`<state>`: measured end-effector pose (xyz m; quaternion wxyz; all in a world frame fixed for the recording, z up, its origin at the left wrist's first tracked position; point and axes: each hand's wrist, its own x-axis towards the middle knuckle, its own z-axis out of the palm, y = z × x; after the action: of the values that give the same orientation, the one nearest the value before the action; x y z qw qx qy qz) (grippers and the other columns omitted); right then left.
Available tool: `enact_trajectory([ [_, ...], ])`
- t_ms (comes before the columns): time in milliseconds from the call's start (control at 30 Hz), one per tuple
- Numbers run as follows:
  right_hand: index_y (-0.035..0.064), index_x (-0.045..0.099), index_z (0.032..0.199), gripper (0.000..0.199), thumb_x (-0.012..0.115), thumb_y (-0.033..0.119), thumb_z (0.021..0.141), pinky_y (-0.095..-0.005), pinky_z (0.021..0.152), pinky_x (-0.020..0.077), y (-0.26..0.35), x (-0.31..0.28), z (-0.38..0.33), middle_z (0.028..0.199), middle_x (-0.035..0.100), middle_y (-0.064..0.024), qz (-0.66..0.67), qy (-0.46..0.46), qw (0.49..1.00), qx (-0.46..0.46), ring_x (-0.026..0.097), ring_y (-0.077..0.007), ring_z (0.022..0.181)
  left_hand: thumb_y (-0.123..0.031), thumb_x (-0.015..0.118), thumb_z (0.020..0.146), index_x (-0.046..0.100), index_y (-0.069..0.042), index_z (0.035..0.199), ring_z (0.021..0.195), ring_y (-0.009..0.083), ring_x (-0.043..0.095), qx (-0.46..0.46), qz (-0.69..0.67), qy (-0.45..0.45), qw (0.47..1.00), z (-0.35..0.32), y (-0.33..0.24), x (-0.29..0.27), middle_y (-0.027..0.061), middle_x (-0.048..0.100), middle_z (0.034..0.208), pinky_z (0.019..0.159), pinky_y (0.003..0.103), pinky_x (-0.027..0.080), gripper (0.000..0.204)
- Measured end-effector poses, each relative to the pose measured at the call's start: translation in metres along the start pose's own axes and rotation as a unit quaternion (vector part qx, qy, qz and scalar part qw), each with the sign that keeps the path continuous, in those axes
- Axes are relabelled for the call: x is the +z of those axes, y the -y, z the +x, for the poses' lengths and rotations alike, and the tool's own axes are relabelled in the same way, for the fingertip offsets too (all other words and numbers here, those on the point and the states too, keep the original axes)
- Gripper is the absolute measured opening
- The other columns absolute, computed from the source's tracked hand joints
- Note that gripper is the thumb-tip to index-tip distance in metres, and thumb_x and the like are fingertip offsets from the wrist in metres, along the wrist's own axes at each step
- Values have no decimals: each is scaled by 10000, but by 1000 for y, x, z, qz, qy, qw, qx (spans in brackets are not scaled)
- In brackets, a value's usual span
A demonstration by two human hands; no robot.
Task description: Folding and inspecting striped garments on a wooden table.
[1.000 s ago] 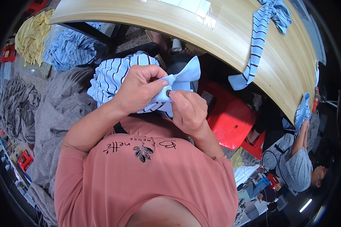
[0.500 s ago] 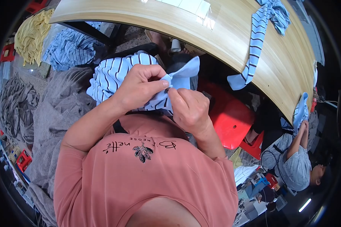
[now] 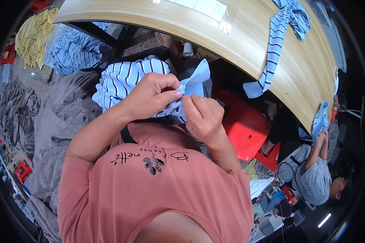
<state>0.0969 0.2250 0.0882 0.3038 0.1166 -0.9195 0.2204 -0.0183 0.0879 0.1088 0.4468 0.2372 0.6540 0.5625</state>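
Observation:
A light-blue knit garment with dark stripes (image 3: 119, 79) is bunched on my lap. Its plain blue collar (image 3: 199, 75) stands up beyond my fingers. My left hand (image 3: 154, 95) pinches the cloth just below the collar between thumb and fingers. Close against it, my right hand (image 3: 203, 115) is closed, with thumb and forefinger pressed together at the same spot on the garment's edge. Something small and dark shows between the fingertips there, too small to name.
A wooden table (image 3: 231, 44) curves across the far side, with a striped garment piece (image 3: 273, 52) hanging over its edge. A red stool (image 3: 247, 129) stands at right. Grey cloth (image 3: 65, 117), blue striped cloth (image 3: 75, 52) and yellow cloth (image 3: 34, 36) are heaped at left. A co-worker (image 3: 312, 174) handles a similar piece.
The collar's upright end has shifted slightly left and the hands have moved a little at the pinched spot. Both keep their grip on the garment.

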Motion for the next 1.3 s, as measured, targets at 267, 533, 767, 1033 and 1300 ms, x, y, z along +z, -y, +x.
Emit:
enact_trajectory([
  [267,-7,596,818,212,599,-47,610,-284,458,440,-7,0,13,819,588,-115,135,26,990,33,570,-204,556,12,644,742,589,6,765,611,6,459,24,-43,1,999,-9,20,-5,-37,541,665,504,169,372,60],
  [533,9,568,745,147,612,-81,637,-282,518,445,-21,5,9,806,585,-104,319,162,926,119,572,-236,615,33,640,702,593,20,685,578,38,481,-22,-59,-22,998,-12,23,-3,6,576,628,511,205,391,52],
  [767,-10,579,733,114,620,-51,636,-298,528,427,-12,8,4,657,548,-101,381,200,855,290,559,-223,606,41,627,689,579,19,658,568,43,488,-33,-47,-45,997,-17,30,4,18,575,605,493,216,386,61],
  [1033,-17,592,789,142,612,-80,664,-214,579,434,-7,4,-2,729,589,-72,377,160,851,329,545,-112,629,23,624,704,582,6,706,560,52,495,59,79,-103,990,-19,33,13,19,572,599,485,226,388,45],
  [1300,-5,556,821,165,587,-71,672,-268,524,432,11,23,-6,690,566,-93,281,111,895,327,555,-174,567,39,594,677,548,-13,715,587,256,545,228,267,-166,922,-25,39,13,104,551,661,520,321,425,79],
])
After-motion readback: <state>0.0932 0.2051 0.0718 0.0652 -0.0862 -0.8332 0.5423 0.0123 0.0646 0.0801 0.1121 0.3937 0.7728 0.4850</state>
